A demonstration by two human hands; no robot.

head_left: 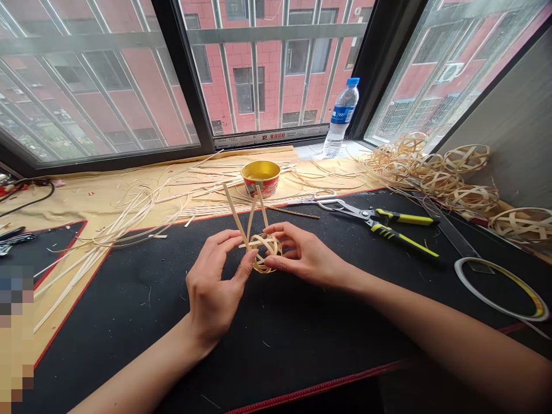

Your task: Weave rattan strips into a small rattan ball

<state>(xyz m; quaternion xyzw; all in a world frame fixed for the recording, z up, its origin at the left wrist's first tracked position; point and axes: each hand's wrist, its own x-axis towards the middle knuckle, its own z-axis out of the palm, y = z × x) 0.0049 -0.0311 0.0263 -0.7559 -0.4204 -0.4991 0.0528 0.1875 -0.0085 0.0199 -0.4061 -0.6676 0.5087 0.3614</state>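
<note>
A small woven bamboo ball (266, 246) is held just over the black mat, between my two hands. Several loose strip ends (235, 213) rise from it toward the window. On its left side my left hand (218, 276) is closed, thumb and fingers pinching the ball's edge and a strip. My right hand (299, 250) grips the ball from the right, with the thumb in front and the fingers curled behind. Parts of the ball are hidden by the fingertips.
Behind the hands stands a red bowl with a gold inside (261, 178). To the right lie yellow-black pliers (379, 218), scissors (325, 196), a tape ring (463, 282) and finished woven balls (470, 198). Loose bamboo strips (129, 221) spread at left. A water bottle (341, 121) stands by the window.
</note>
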